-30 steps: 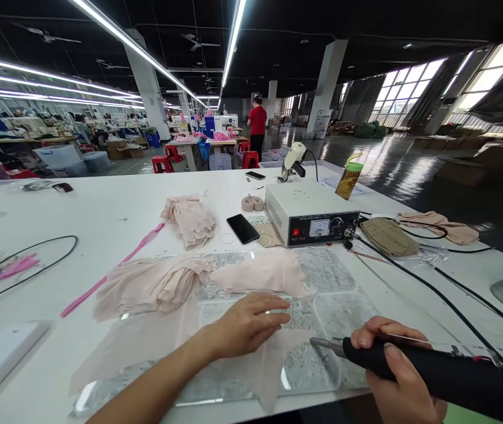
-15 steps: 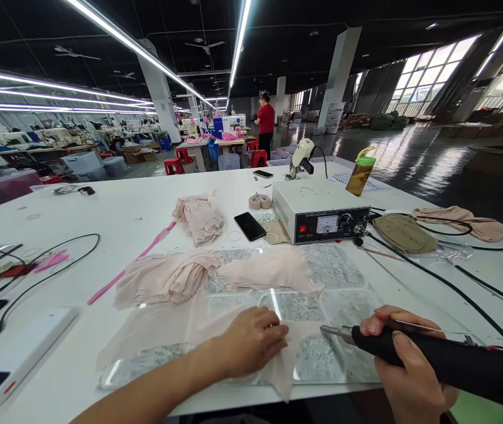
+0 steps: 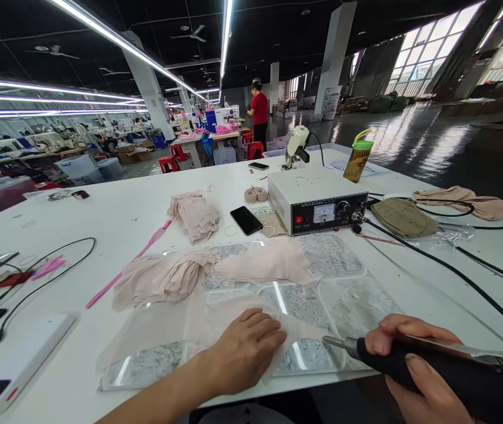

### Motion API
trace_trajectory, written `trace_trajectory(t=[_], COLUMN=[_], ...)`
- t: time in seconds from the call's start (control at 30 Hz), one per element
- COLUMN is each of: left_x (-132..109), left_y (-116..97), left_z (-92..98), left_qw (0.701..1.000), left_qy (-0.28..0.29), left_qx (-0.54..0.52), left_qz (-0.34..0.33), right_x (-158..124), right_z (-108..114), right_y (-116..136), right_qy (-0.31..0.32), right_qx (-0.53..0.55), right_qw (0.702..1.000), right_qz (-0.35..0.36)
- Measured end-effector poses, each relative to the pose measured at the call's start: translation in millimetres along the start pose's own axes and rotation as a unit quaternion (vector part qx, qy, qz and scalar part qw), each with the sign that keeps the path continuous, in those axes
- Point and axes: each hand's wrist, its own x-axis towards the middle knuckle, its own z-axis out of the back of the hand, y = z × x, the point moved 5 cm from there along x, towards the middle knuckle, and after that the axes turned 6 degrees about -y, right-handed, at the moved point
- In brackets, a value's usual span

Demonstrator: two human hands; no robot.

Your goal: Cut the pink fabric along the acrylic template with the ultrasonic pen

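Note:
My left hand (image 3: 249, 347) lies flat, palm down, on a thin pale pink fabric piece (image 3: 229, 309) spread over a patterned grey board (image 3: 361, 303). In my right hand (image 3: 419, 359) is a black handheld tool (image 3: 450, 368); its metal tip touches or hovers at the right end of the fabric, beside my left fingertips. Behind my hands, a fanned stack of pink pieces (image 3: 163, 277) and a flatter pink stack (image 3: 269, 263) rest on the board. Another pink pile (image 3: 194, 217) sits farther back on the table.
A white control box (image 3: 322, 206) with a black cable stands at back right. Near it are a phone (image 3: 246, 220), a bottle (image 3: 358, 160) and olive fabric (image 3: 404, 218). A white power strip (image 3: 26, 359) lies left. A person in red (image 3: 259, 109) stands far off.
The fabric corner that hung over the board's front edge no longer hangs there; the fabric's right end now reaches toward the tool tip. The view has shifted slightly.

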Motion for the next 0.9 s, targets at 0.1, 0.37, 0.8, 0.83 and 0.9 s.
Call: trace_trajectory(t=[0.1, 0.37, 0.8, 0.83, 0.9], left_x=[1.2, -0.3, -1.0, 0.2, 3.6], left_y=[-3.2, 6.5, -12.1, -13.2, -15.9], left_z=[-10.1, -5.4, -7.3, -6.8, -7.8], left_qw=[1.000, 0.998, 0.999, 0.999, 0.999], left_qy=[-0.014, 0.031, -0.037, -0.039, -0.029], left_qx=[0.012, 0.017, 0.034, 0.033, 0.033], left_qz=[0.000, -0.043, -0.001, -0.006, -0.017], right_x=[1.5, -11.4, -26.2, -27.9, -30.1], right_z=[-6.4, -4.4, 2.6, 3.4, 3.7], right_y=[4.6, 9.8, -0.8, -1.9, -2.4], right_qy=[0.004, 0.037, 0.034, 0.031, 0.028], right_qx=[0.018, -0.024, 0.034, 0.039, 0.042], right_qw=[1.000, 0.998, 0.998, 0.998, 0.998], right_qz=[0.016, -0.042, -0.030, -0.031, -0.026])
